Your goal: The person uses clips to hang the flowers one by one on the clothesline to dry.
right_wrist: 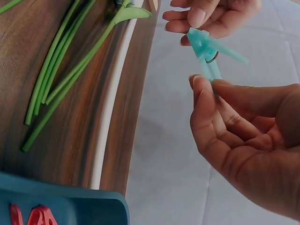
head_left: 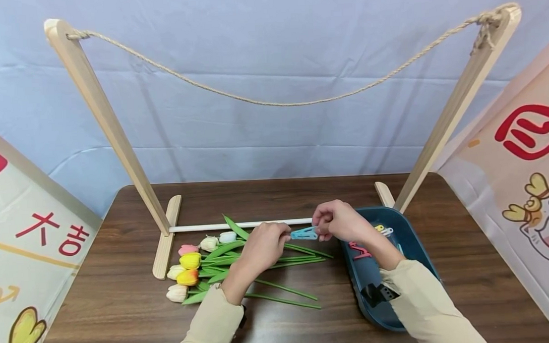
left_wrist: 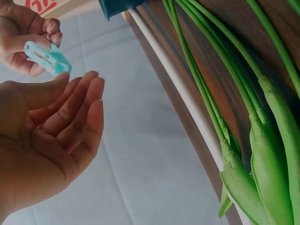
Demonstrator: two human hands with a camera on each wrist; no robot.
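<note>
Over the tulips' stems, my right hand (head_left: pixel 342 222) pinches a light blue plastic clothespin (head_left: pixel 304 234) between thumb and fingertips. In the right wrist view the clothespin (right_wrist: pixel 206 54) points toward the other hand, its small metal spring showing. My left hand (head_left: pixel 264 246) is at its opposite end, thumb tip right at the clothespin; the left wrist view shows a gap between that thumb and the loosely bent fingers (left_wrist: pixel 89 115). Below lie several artificial tulips (head_left: pixel 190 261) in pink, white, yellow and orange, green stems toward the right. My left forearm covers part of them.
A dark blue tray (head_left: pixel 408 227) on the right holds red, yellow and white clothespins (head_left: pixel 360 250), partly under my right forearm. A wooden frame (head_left: pixel 114 131) stands around the work, with a sagging rope (head_left: pixel 281 104) across its top and a white rod (head_left: pixel 190 228) low down.
</note>
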